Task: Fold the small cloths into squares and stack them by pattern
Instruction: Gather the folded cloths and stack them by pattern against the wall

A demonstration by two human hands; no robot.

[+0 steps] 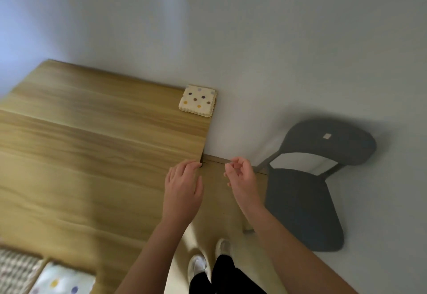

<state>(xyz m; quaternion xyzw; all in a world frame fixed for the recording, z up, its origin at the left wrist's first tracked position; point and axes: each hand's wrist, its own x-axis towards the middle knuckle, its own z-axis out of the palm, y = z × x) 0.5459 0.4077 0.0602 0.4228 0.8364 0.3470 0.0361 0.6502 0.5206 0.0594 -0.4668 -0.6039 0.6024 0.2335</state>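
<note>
The folded dotted cloths (198, 100) are stacked at the desk's (92, 155) far right corner. The left hand (182, 189) is laid flat at the desk edge, grip open; the right hand (241, 175) is loosely curled, empty. At lower left, further cloths (62, 280) are cropped.

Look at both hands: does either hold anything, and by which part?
Nothing is held. The left hand is open at the edge of the table; the right hand hovers beside it, loosely curled and empty.

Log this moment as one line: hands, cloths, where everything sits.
left hand open at table edge | right hand empty, beside table | folded polka-dot stack on far corner | polka-dot cloth near left
</note>
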